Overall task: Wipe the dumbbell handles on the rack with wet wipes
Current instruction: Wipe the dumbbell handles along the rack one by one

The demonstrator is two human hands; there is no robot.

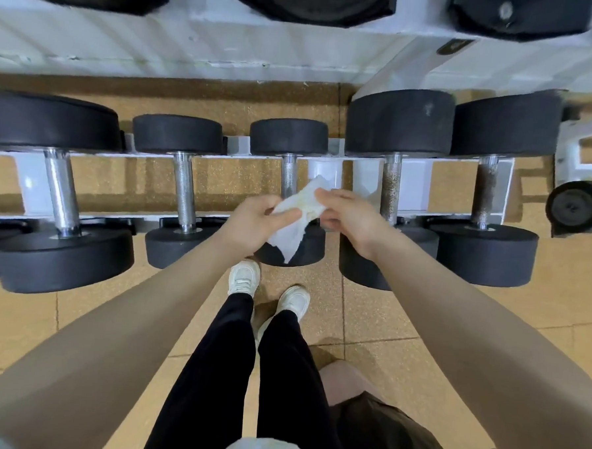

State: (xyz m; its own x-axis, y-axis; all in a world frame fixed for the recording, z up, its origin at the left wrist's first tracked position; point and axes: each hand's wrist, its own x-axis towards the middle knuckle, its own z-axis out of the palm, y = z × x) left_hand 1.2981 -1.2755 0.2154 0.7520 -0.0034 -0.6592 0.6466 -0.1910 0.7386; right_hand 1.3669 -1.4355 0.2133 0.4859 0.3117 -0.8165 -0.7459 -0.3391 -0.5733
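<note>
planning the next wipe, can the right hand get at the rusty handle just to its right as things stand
Probably yes: the right hand hovers beside the rusty handle with nothing between, though it and the left hand both pinch the wet wipe.

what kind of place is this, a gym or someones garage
Most likely a gym's free-weights area. A white rack carries a row of black dumbbells with metal handles, heavier ones sit on the tier above, and the floor is speckled rubber tile.

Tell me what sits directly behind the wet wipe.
Behind the wet wipe, pinched by the left hand and right hand, is the middle dumbbell's handle. Its upper stretch shows; the lower stretch and part of its near weight are covered.
</note>
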